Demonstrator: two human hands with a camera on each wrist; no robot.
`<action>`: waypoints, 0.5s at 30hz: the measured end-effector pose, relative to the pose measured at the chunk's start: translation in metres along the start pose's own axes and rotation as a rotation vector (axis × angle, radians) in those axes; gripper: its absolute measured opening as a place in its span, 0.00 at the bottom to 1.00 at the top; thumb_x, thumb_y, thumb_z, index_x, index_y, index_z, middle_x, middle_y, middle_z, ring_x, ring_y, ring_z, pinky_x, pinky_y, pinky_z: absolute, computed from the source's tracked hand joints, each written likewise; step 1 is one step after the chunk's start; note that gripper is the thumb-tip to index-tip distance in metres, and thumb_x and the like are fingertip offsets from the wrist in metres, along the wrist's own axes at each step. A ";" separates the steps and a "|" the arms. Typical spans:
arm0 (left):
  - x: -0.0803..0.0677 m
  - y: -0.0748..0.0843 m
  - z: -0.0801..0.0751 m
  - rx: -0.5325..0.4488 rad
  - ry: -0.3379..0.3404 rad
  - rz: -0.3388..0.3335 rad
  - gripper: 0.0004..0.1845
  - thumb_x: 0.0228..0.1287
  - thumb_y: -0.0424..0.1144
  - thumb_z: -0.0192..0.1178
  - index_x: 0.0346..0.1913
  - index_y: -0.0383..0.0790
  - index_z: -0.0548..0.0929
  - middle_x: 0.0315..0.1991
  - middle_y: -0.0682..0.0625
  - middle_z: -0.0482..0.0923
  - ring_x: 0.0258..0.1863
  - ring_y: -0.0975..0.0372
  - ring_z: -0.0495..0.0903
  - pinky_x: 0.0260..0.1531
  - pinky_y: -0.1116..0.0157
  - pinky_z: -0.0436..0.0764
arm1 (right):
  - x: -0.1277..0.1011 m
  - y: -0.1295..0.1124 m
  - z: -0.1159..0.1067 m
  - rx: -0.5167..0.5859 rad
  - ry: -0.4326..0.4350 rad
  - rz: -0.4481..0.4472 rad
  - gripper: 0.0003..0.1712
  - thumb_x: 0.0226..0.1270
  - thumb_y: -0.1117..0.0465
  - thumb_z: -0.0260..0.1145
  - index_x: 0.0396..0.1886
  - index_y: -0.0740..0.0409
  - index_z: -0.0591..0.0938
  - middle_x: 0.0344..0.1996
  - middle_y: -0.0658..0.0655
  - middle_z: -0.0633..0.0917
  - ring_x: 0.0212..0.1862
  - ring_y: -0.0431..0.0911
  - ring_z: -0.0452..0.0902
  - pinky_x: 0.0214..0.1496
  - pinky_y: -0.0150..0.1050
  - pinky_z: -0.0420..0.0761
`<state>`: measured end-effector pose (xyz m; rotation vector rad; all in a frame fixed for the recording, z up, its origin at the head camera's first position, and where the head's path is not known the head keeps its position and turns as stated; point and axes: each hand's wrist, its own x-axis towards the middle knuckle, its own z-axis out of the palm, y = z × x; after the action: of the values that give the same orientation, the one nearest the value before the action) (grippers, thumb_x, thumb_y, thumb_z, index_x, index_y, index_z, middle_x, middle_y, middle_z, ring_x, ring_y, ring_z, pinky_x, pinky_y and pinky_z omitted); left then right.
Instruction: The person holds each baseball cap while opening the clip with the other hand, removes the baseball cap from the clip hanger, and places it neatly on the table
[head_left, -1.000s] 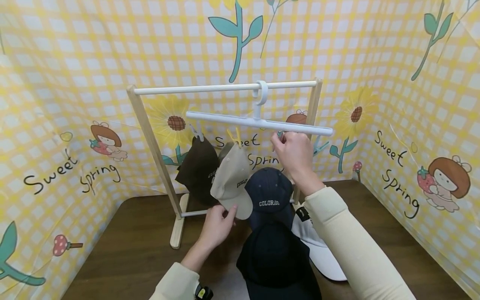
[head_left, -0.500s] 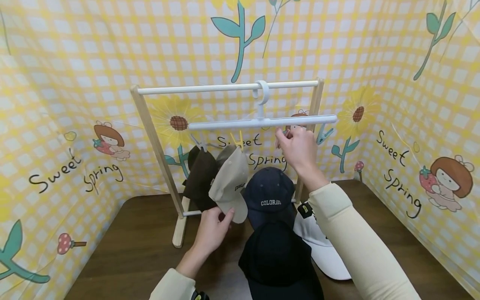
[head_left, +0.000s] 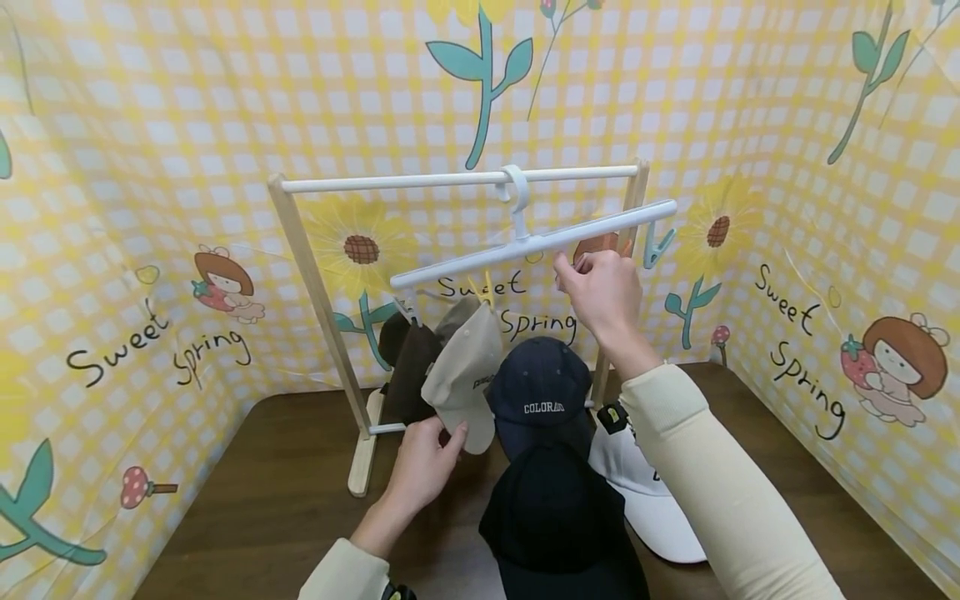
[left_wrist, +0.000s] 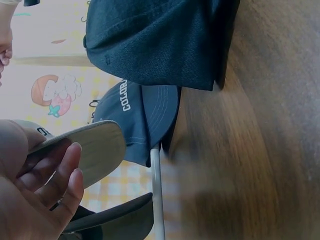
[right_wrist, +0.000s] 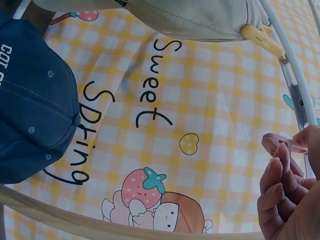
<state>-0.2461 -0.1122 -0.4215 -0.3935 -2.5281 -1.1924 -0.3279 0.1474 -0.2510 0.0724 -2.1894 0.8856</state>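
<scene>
The left hand [head_left: 423,467] holds the brim of the beige cap [head_left: 467,379] — fingers [left_wrist: 60,172] curled under it, thumb on top — while the cap hangs from a yellow clip [right_wrist: 262,40] on the white hanger [head_left: 532,243]. The hanger tilts, its right end raised, hooked over the rack's white rail [head_left: 420,180]. The right hand [head_left: 603,292] pinches a pink clip [right_wrist: 282,144] just under the hanger. A brown cap [head_left: 405,371] hangs beside the beige one; a navy cap [head_left: 542,392], a black cap [head_left: 558,525] and a white cap [head_left: 652,508] sit on the table [head_left: 255,508].
</scene>
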 end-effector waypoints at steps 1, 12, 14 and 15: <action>0.000 0.000 0.000 0.003 -0.002 -0.004 0.16 0.74 0.40 0.62 0.24 0.44 0.81 0.16 0.59 0.76 0.15 0.67 0.73 0.17 0.67 0.72 | 0.000 0.000 0.000 -0.003 -0.001 0.005 0.29 0.69 0.41 0.62 0.10 0.50 0.83 0.13 0.47 0.84 0.15 0.47 0.72 0.16 0.40 0.61; -0.003 0.002 0.000 -0.008 -0.008 0.000 0.15 0.75 0.40 0.61 0.27 0.44 0.81 0.18 0.56 0.77 0.18 0.68 0.75 0.19 0.67 0.73 | -0.004 -0.004 0.001 -0.078 -0.032 0.010 0.34 0.73 0.42 0.58 0.05 0.48 0.73 0.07 0.49 0.73 0.13 0.47 0.67 0.15 0.38 0.58; -0.003 0.001 0.000 -0.016 -0.011 -0.009 0.14 0.76 0.41 0.60 0.28 0.44 0.80 0.19 0.55 0.78 0.18 0.68 0.75 0.20 0.67 0.74 | -0.007 -0.007 0.002 -0.104 -0.055 -0.015 0.35 0.74 0.43 0.55 0.04 0.49 0.70 0.06 0.49 0.69 0.13 0.47 0.64 0.15 0.37 0.57; -0.004 0.001 0.000 -0.020 -0.012 -0.012 0.14 0.76 0.41 0.60 0.28 0.43 0.80 0.20 0.54 0.78 0.19 0.68 0.75 0.20 0.66 0.74 | -0.008 -0.009 0.003 -0.110 -0.068 -0.027 0.35 0.74 0.44 0.55 0.04 0.49 0.68 0.06 0.49 0.67 0.12 0.47 0.62 0.15 0.37 0.56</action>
<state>-0.2425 -0.1117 -0.4224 -0.3921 -2.5341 -1.2248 -0.3210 0.1370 -0.2530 0.0799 -2.2908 0.7560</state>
